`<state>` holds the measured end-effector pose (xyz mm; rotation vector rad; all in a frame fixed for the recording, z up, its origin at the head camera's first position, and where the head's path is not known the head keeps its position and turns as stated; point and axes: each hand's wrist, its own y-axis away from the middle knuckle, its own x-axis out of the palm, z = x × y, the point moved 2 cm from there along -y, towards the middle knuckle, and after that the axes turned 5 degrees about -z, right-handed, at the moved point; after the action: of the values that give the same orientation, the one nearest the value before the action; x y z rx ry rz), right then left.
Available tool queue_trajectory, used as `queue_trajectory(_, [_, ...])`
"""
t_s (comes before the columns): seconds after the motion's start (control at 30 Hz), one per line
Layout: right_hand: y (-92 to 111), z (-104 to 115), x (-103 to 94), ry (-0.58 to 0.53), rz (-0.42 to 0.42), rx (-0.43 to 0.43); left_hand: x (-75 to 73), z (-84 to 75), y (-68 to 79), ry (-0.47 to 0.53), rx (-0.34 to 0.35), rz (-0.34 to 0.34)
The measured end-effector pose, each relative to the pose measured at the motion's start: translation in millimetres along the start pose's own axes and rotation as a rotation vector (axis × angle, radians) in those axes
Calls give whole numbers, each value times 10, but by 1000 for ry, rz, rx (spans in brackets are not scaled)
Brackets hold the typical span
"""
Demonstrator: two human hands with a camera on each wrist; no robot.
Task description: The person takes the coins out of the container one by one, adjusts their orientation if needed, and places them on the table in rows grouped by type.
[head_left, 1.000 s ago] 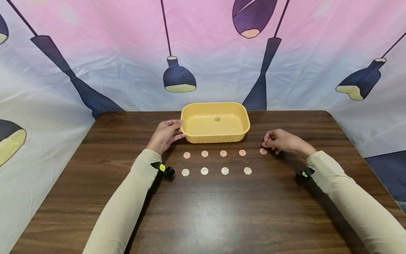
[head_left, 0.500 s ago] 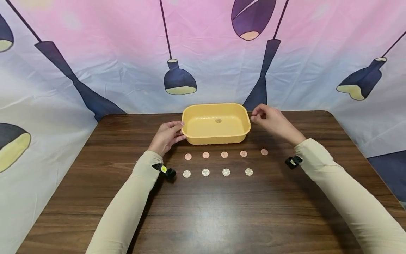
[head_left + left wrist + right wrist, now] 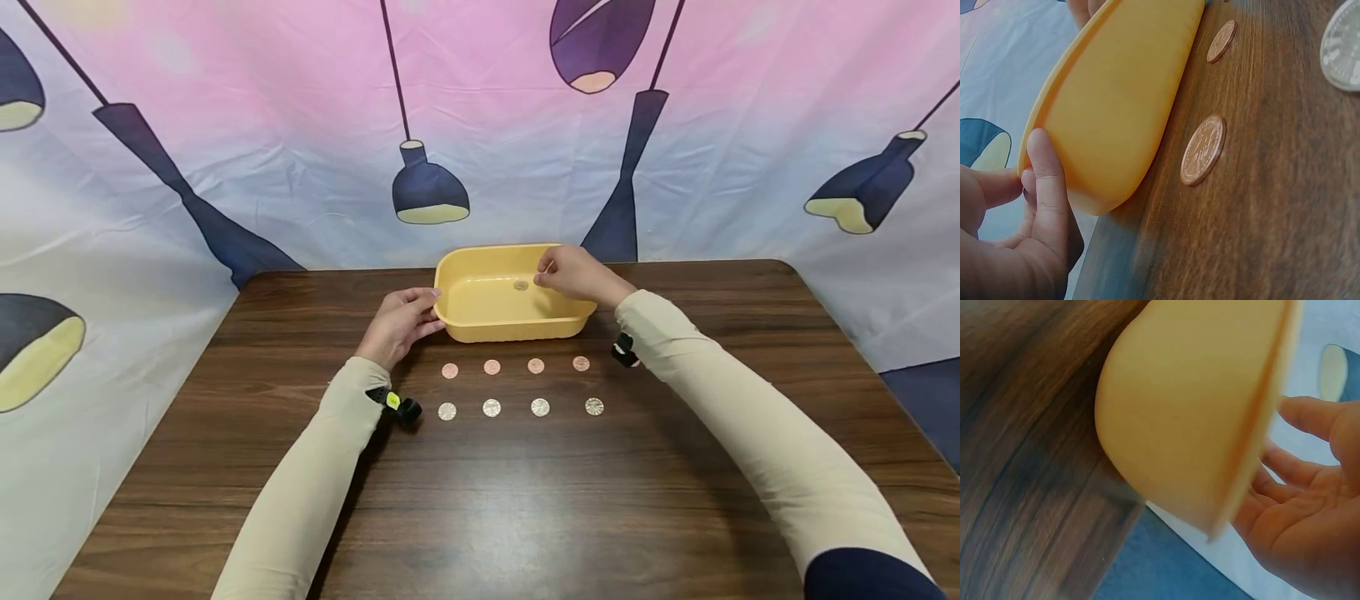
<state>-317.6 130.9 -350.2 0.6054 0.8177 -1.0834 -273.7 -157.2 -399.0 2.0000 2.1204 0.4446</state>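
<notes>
A yellow plastic tray (image 3: 517, 332) stands at the back of the table, with one coin (image 3: 521, 285) lying on its floor. My left hand (image 3: 397, 325) grips the tray's left rim between thumb and fingers; the left wrist view shows this hand (image 3: 1035, 231) close up. Over the tray's right half hovers my right hand (image 3: 577, 273), fingertips bent toward each other above the floor. No coin shows between them, and in the right wrist view the tray's wall hides the tips of this hand (image 3: 1310, 487). Copper coins (image 3: 491, 367) form a row in front of the tray.
Several silver coins (image 3: 491, 407) make a second row nearer the person. Beneath the right wrist camera, another copper coin (image 3: 637, 363) is mostly hidden. A printed cloth (image 3: 330, 167) hangs behind the back edge of the brown wooden table (image 3: 480, 517).
My right hand has moved from beside the rightmost copper coin, up and left, over the tray. The left hand stays on the rim. The coins have kept their places.
</notes>
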Motion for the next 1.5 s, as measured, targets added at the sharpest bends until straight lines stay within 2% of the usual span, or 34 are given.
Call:
queue_trajectory(0.23, [-238, 87, 232, 157, 56, -76, -39, 19, 16, 4, -2, -3])
queue_trajectory(0.33, [-293, 126, 310, 182, 74, -92, -51, 22, 22, 10, 3, -9])
queue_trajectory(0.6, [-358, 144, 356, 277, 101, -63, 5, 20, -1, 24, 15, 4])
queue_trajectory(0.87, [-404, 73, 423, 223, -4, -68, 7, 9, 8, 37, 5, 11])
queue_trajectory(0.93, [-420, 59, 441, 210, -5, -57, 2, 4, 17, 35, 2, 11])
queue_trajectory(1.03, [-445, 44, 451, 204, 40, -38, -5, 4, 26, 32, 0, 12])
queue_trajectory(1.17, [-433, 38, 430, 200, 147, -48, -12, 18, 26, 30, -1, 7])
queue_trajectory(1.23, [-414, 21, 412, 178, 165, -52, -15, 23, 21, 28, -1, 4])
queue_trajectory(1.4, [-342, -27, 369, 58, 90, -32, -9, 18, 13, 24, 6, 6])
queue_trajectory(1.5, [-294, -11, 330, 29, 33, -61, -4, 11, 15, 24, 11, 5])
